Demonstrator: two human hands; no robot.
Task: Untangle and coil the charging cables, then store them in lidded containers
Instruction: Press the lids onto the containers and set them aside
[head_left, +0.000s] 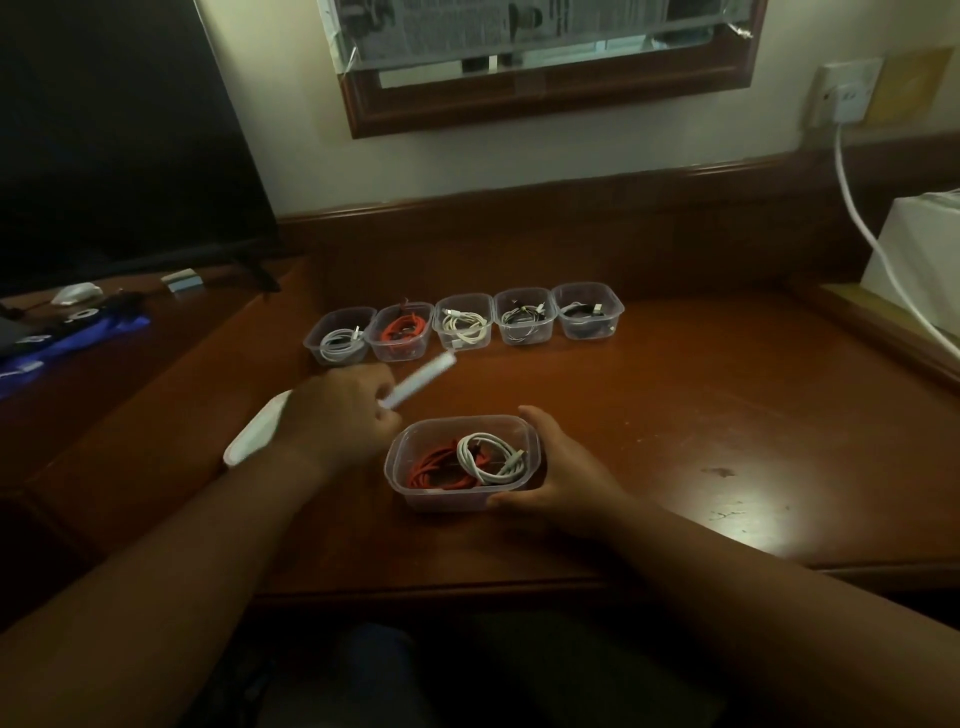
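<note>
Clear plastic is forming the near container (462, 462), which is sitting on the brown desk (675, 415) with a red cable (441, 470) and a white cable (488, 457) coiled inside. The right hand (561, 467) is gripping its right side. The left hand (343, 410) is pinching a white lid (421, 379), blurred, just above the desk. Five open containers (462, 325) with cables are standing in a row behind, and another lid (257, 434) is lying at left.
</note>
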